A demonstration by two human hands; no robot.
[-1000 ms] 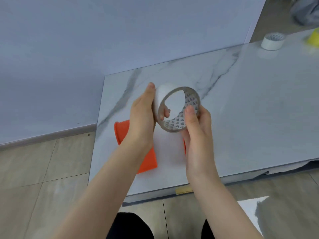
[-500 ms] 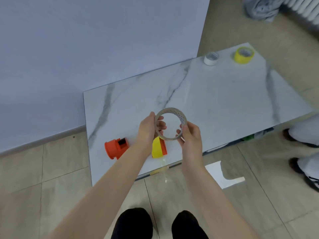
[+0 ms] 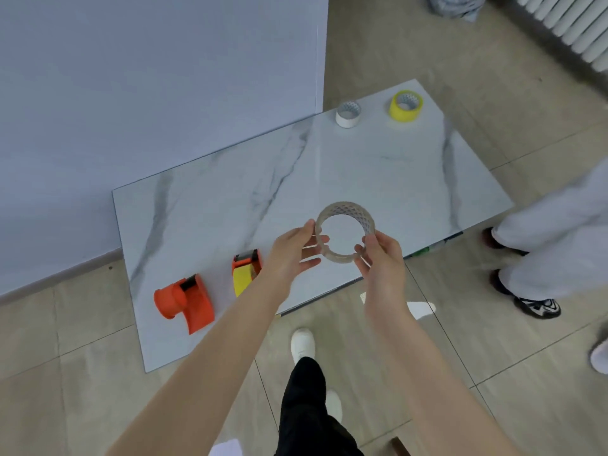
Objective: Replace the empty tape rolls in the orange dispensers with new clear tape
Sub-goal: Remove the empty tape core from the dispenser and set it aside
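Note:
I hold a thin, nearly see-through tape ring (image 3: 368, 222) with a patterned inner core above the marble table (image 3: 378, 169). My left hand (image 3: 291, 250) pinches its left rim and my right hand (image 3: 381, 261) grips its lower right rim. An orange dispenser (image 3: 184, 302) lies at the table's front left with no roll visible in it. A second orange dispenser (image 3: 245, 269) loaded with yellow tape stands just right of it, partly hidden by my left forearm. At the far edge sit a white tape roll (image 3: 348, 114) and a yellow tape roll (image 3: 405, 105).
A grey wall panel (image 3: 158, 77) runs behind the table's left half. Another person's white trousers and shoes (image 3: 539, 255) stand on the tiled floor at the right. A radiator (image 3: 572, 24) is at the top right. My own legs and shoes show below.
The view has pulled far back and higher: the whole table, both dispensers and the far rolls have come into sight. The ring stays in both hands, now held farther from the camera.

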